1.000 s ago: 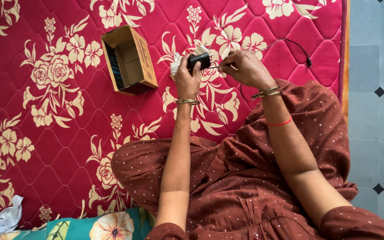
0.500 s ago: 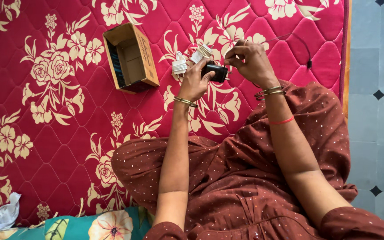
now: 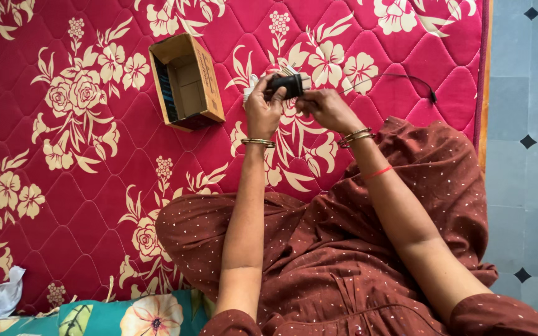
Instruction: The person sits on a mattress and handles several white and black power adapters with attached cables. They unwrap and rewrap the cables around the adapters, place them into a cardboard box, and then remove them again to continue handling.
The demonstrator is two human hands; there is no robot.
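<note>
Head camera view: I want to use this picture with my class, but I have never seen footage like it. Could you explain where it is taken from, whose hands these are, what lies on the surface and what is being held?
The camera sits on a person's head and looks down, so you see that person's own arms and lap. There is no machine here, only two bare hands. The person sits on a red quilted mattress with a cream flower pattern. The left hand grips a small black adapter. The right hand meets it at the adapter, where a thin black cable leads off across the mattress. Just behind the hands lie small white coiled parts, mostly hidden. To the left an open cardboard box lies on its side. A grey tiled floor runs along the right edge.
</note>
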